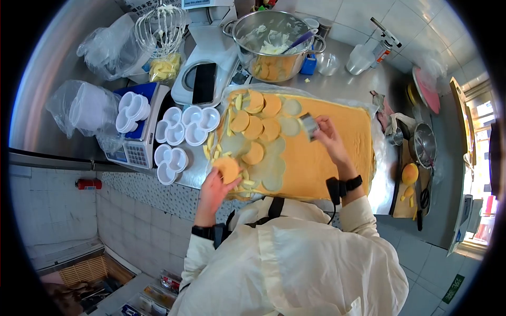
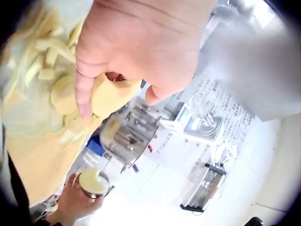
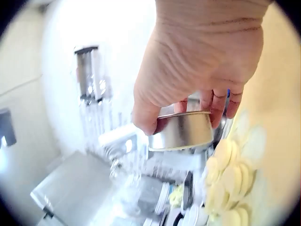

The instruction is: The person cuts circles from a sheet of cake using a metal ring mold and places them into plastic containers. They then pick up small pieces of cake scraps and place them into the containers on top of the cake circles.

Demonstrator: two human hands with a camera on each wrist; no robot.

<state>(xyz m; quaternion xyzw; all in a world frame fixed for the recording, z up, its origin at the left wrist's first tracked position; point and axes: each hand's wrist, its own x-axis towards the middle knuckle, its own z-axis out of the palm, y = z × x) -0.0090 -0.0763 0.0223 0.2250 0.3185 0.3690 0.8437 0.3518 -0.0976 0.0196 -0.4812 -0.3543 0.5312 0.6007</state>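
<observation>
Left hand (image 1: pixel 211 192), lower centre-left of the head view: thumb and fingers pinch a cake disc (image 1: pixel 227 169) at its edge. The disc is held tilted above the left part of the cake sheet (image 1: pixel 327 163), beside pale strips (image 1: pixel 247 184).

Right hand (image 1: pixel 329 137), right of centre: thumb on one side, fingers on the other, gripping a metal ring cutter (image 1: pixel 309 128) over the sheet. In the left wrist view, a pale yellow round shows in the cutter's opening.

Cut discs (image 1: pixel 254 127) lie left of the cutter, some overlapping; round gaps in the sheet show the pale backing there. Right part of the sheet uncut.

Upper left: white cups (image 1: pixel 202 125), some on a scale (image 1: pixel 138 152); its key markings too small to read. Phone (image 1: pixel 204 83) on a white machine (image 1: pixel 182 87). Upper centre: pot (image 1: pixel 243 51) with cream inside.

Writing: blue label (image 1: pixel 204 2), top edge, reads "keep this place clean". Green floor sign (image 1: pixel 453 288), lower right, carries white characters, illegible.
</observation>
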